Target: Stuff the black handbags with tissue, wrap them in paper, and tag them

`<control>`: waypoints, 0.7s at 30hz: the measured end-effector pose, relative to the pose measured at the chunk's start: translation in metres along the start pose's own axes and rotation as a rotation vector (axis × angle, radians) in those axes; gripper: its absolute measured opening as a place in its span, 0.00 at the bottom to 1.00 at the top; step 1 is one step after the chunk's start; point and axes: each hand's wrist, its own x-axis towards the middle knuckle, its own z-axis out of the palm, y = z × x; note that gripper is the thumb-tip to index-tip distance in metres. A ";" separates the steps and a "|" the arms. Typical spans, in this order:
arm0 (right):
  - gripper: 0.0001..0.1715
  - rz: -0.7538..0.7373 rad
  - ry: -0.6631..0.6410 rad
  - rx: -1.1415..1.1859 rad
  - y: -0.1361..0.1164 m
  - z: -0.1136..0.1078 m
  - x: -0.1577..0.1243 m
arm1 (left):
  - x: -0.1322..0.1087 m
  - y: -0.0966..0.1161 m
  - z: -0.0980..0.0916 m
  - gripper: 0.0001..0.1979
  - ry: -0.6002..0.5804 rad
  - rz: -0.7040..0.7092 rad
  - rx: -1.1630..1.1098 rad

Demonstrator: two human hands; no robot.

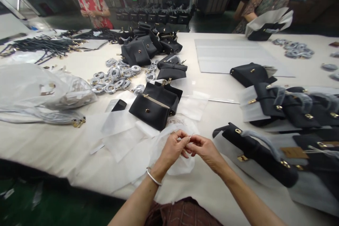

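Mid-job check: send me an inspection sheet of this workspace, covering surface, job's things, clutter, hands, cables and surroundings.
Surface: pale-covered table, strewn with translucent sheets near the hands.
Job's things: black bag lies open just beyond the hands; thin translucent wrapping lies beneath them.
Clutter: bag pile, coiled wrapped straps and long dark straps farther back; large plastic bag at left; black bags with wrapped handles at right.
Hands: left hand and right hand meet at the fingertips; anything pinched is too small to identify.
Cables: nothing seen.
Surroundings: two other people across the table, one in a red top.
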 end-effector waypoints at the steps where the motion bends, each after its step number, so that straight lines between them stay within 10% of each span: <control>1: 0.20 -0.007 0.020 0.027 0.002 0.000 0.000 | 0.001 0.000 0.003 0.17 -0.009 0.000 0.005; 15: 0.08 0.007 0.279 0.481 0.018 -0.031 -0.041 | 0.020 -0.015 0.051 0.10 -0.133 0.340 0.987; 21: 0.09 -0.144 0.305 0.577 0.029 -0.081 -0.068 | 0.032 -0.004 0.082 0.09 -0.345 0.455 0.791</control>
